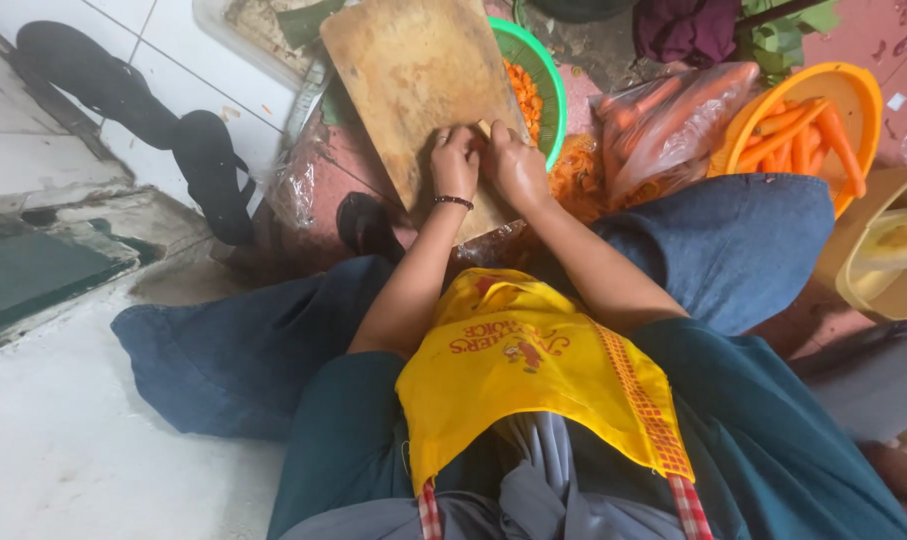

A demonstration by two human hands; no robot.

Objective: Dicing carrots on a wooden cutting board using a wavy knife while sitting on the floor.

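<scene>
**Both hands meet at the near edge of the cutting board**

The left hand and the right hand sit side by side on the wooden cutting board, fingers curled down over a small pale piece that peeks out between them — what it is cannot be told, nor whether either hand truly grips it. A dark band circles the left wrist.

Just beyond the right hand, half hidden behind the board, stands a green basket with chopped orange bits inside. Farther to the right of that hand lies a clear plastic bag of carrots, and past it an orange bowl holding whole peeled carrots. Well off to the left of the left hand, a pair of black sandals rests on the floor. Closer in than the hands — a yellow apron over the person's lap.
</scene>
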